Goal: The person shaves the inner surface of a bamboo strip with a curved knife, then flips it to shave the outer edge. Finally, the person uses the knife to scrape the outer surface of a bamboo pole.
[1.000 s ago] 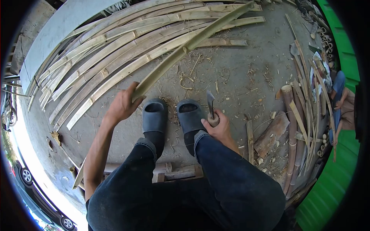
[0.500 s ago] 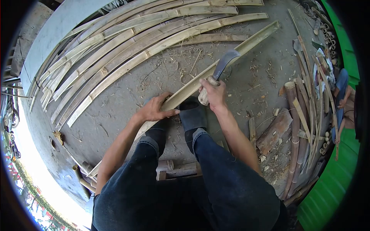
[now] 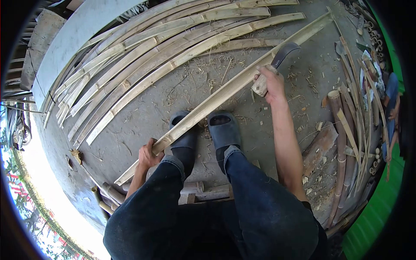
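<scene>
A long split bamboo strip point(image 3: 216, 102), hollow side up, slants from the lower left to the upper right across the head view. My left hand point(image 3: 148, 154) is wrapped round its lower part, beside my left knee. In my right hand point(image 3: 274, 83) is a curved billhook point(image 3: 285, 53), gripped by its pale wooden handle. Its dark hooked blade points up and to the right, overlapping the strip's edge in this view. Both my feet, in dark slippers point(image 3: 224, 130), are on the floor, and the strip passes over the left one.
Many split bamboo strips point(image 3: 173, 65) lie fanned out at the upper left. Shavings litter the concrete floor point(image 3: 143, 125). Bamboo poles point(image 3: 341, 160) and a wood block point(image 3: 320, 147) lie to the right. Another person's hand point(image 3: 393, 113) shows at the far right.
My left hand has moved down and left along the strip. My right hand with the billhook has moved up and right, and the strip's far end reaches farther up and right.
</scene>
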`<state>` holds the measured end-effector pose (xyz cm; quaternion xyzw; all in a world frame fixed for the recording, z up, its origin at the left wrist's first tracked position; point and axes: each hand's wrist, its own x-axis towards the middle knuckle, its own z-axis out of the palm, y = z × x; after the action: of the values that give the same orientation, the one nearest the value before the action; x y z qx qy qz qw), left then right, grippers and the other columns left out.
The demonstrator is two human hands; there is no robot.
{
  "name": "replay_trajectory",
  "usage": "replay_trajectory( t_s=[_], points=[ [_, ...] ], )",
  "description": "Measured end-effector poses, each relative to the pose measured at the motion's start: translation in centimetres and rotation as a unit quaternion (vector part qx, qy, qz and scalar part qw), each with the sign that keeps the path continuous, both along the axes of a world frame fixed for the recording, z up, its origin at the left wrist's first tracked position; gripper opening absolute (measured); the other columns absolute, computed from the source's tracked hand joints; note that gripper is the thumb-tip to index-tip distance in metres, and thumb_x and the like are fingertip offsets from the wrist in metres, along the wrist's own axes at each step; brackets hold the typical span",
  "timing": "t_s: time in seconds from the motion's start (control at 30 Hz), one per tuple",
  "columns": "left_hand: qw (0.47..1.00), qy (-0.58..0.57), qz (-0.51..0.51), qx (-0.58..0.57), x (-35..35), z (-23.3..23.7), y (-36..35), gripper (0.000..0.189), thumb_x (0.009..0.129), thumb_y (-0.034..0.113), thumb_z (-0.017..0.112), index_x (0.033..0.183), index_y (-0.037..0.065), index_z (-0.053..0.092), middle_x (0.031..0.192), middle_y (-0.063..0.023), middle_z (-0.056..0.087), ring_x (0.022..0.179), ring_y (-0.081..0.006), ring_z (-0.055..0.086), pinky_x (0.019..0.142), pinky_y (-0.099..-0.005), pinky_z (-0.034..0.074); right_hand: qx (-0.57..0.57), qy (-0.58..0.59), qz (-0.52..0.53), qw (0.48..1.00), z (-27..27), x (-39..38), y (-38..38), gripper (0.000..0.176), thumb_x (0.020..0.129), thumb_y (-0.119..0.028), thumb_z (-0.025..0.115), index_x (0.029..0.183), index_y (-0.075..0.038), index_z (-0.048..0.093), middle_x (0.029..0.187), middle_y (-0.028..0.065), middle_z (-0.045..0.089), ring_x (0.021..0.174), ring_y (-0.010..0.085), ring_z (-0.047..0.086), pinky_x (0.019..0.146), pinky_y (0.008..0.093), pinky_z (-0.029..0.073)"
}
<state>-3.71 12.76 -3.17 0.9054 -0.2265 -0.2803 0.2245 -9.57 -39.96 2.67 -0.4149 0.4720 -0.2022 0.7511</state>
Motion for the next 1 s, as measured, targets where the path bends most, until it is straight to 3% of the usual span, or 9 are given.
replay_trajectory(
  t_s=[0.13,0.2,0.27,0.33,0.43,0.5,0.73,0.8,1.0],
  points=[
    [0.999,-0.004,-0.029,0.037,3.2,6.1,-5.0,0.04,0.069,0.025,0.078,0.1,0.004,0.062,0.075,-0.0226,0.068,0.075,-0.0429,0.07,0.069,-0.0475,0.056,-0.204,0.105,0.054,0.972,1.7,-1.8,0.0,0.029,0.086,-0.015,0.079,0.102,0.003,0.062,0.084,0.012,0.069,0.07,0.0214,0.07,0.062,0.0352,0.055],
    [0.997,-0.022,-0.035,0.059,4.4,7.7,-6.5,0.04,0.068,0.022,0.078,0.1,0.004,0.061,0.075,-0.0229,0.068,0.076,-0.0438,0.07,0.07,-0.0485,0.056,-0.411,0.241,0.159,0.865,2.6,-4.2,2.0,0.04,0.085,-0.023,0.08,0.106,0.004,0.06,0.088,0.0178,0.07,0.08,0.031,0.071,0.072,0.0421,0.055],
    [0.996,-0.02,-0.062,0.068,5.1,8.8,-7.2,0.041,0.068,0.022,0.079,0.1,0.004,0.061,0.076,-0.0232,0.068,0.077,-0.0448,0.069,0.071,-0.0498,0.056,-0.355,0.236,0.226,0.876,1.9,-6.4,5.3,0.047,0.084,-0.029,0.081,0.109,0.002,0.058,0.09,0.0225,0.069,0.088,0.0392,0.071,0.08,0.0473,0.054],
    [0.997,-0.027,-0.056,0.038,4.8,10.1,-8.5,0.035,0.067,0.017,0.077,0.094,0.002,0.06,0.068,-0.0242,0.062,0.071,-0.0463,0.067,0.066,-0.0496,0.053,-0.39,0.261,0.317,0.824,3.5,-6.9,9.1,0.048,0.084,-0.029,0.079,0.112,0.001,0.055,0.093,0.0238,0.069,0.09,0.0432,0.07,0.08,0.0478,0.054],
    [0.995,-0.04,-0.05,0.074,4.6,11.2,-9.7,0.034,0.068,0.016,0.076,0.094,0.003,0.059,0.069,-0.0247,0.062,0.072,-0.0466,0.067,0.067,-0.0504,0.052,-0.396,0.187,0.376,0.816,3.3,-7.5,12.5,0.048,0.084,-0.027,0.078,0.113,0.0,0.052,0.094,0.0241,0.068,0.091,0.0457,0.069,0.08,0.0506,0.054],
    [0.996,-0.036,-0.047,0.071,4.6,11.7,-10.0,0.032,0.069,0.015,0.075,0.093,0.004,0.059,0.07,-0.025,0.063,0.073,-0.0474,0.067,0.067,-0.0515,0.053,-0.422,0.166,0.488,0.746,3.6,-7.0,13.5,0.047,0.082,-0.023,0.079,0.113,-0.002,0.051,0.095,0.0238,0.068,0.091,0.0471,0.068,0.08,0.0533,0.054],
    [0.988,-0.048,-0.077,0.122,4.1,13.6,-14.4,0.039,0.075,0.021,0.074,0.108,0.008,0.058,0.078,-0.0219,0.07,0.078,-0.0457,0.069,0.071,-0.0545,0.056,-0.553,0.271,0.453,0.644,1.5,-5.4,8.2,0.038,0.079,-0.019,0.08,0.104,-0.005,0.056,0.088,0.0205,0.068,0.083,0.0442,0.07,0.072,0.0527,0.056],
    [0.99,-0.094,-0.092,0.048,5.1,14.5,-16.9,0.038,0.077,0.021,0.073,0.107,0.007,0.056,0.075,-0.0218,0.069,0.075,-0.0448,0.07,0.07,-0.0547,0.056,-0.564,0.291,0.415,0.652,1.7,-4.6,6.7,0.037,0.078,-0.019,0.08,0.103,-0.004,0.057,0.089,0.0203,0.068,0.084,0.0436,0.07,0.073,0.0526,0.056],
    [0.987,-0.118,-0.077,0.072,6.1,15.5,-22.5,0.039,0.078,0.021,0.074,0.11,0.006,0.058,0.076,-0.0258,0.068,0.076,-0.0476,0.069,0.07,-0.0566,0.056,-0.523,0.337,0.349,0.701,4.3,-2.3,8.4,0.036,0.078,-0.018,0.08,0.103,-0.003,0.059,0.09,0.0225,0.071,0.085,0.0428,0.072,0.076,0.0528,0.056]
  ],
)
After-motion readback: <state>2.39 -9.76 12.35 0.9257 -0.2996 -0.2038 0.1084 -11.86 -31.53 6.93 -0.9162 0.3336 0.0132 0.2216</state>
